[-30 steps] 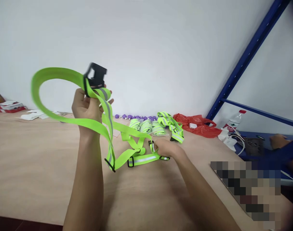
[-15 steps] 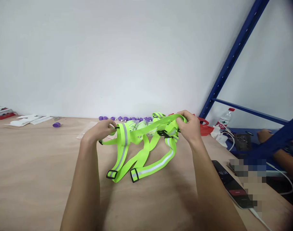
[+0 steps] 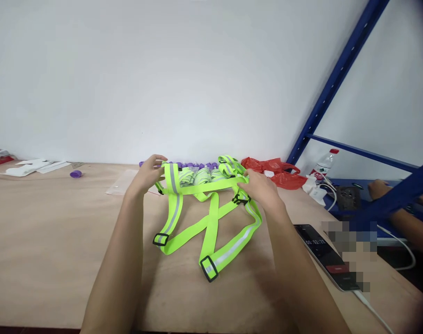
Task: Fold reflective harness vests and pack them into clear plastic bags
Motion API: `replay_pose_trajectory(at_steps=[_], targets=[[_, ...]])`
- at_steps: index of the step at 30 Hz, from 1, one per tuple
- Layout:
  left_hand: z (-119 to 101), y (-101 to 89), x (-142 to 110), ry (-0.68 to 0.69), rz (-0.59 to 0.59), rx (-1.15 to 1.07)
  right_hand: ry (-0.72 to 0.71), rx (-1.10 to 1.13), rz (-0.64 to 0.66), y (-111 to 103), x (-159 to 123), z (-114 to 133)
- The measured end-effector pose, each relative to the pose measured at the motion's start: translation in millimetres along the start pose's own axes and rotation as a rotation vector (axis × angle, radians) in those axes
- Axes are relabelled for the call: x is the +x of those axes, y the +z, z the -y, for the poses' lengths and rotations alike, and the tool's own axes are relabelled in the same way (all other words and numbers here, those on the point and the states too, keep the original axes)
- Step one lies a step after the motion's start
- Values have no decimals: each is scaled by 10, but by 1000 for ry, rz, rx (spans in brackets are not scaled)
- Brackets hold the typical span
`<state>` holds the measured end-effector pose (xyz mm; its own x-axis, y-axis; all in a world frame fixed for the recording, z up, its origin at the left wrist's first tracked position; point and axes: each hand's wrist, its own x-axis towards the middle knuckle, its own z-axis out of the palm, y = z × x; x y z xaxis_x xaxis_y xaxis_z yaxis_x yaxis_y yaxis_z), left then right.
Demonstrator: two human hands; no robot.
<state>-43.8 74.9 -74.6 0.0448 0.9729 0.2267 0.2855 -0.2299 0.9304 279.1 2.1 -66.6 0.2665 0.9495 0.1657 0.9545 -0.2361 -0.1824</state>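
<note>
A neon yellow-green reflective strap vest (image 3: 213,222) hangs spread between my hands, its lower end low over or on the table; I cannot tell if it touches. Silver stripes run along the straps, and two black slider buckles sit at the lower corners. My left hand (image 3: 149,175) is closed on the upper left corner beside a wide striped strap. At the upper right, my right hand (image 3: 262,188) grips the bunched straps next to a black side-release buckle (image 3: 241,198). Its fingertips are partly hidden.
Behind the vest lie rolled reflective straps (image 3: 201,176) and several purple caps. A red plastic bag (image 3: 274,171), a bottle (image 3: 324,166) and a phone (image 3: 326,255) are on the right. White papers (image 3: 28,168) lie left. A blue metal frame (image 3: 336,83) slants up; another person's arm shows beyond it.
Both hands have moved slightly, and the vest is lower and spread wider, its straps less bunched. The right slider buckle has swung down and to the right. More of the red bag shows.
</note>
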Motion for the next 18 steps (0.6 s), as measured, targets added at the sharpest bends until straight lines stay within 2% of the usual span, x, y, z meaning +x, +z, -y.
replay_pose_trajectory(at_steps=[6,9,12,14,16,18], targets=[[208,209,100,-41,29,32,-107,-87,28,-48,-174,261],[154,269,50,-30,99,35,-149,-141,10,-21,-222,374],[53,264,-9,1,223,18,-240,-55,25,-34,-285,460],[-16,232,-36,32,303,9,-380,91,181,-73,-353,510],[-87,186,-57,51,364,32,-535,216,446,-106,-434,562],[-158,138,-84,18,437,114,-601,257,680,-99,-508,615]])
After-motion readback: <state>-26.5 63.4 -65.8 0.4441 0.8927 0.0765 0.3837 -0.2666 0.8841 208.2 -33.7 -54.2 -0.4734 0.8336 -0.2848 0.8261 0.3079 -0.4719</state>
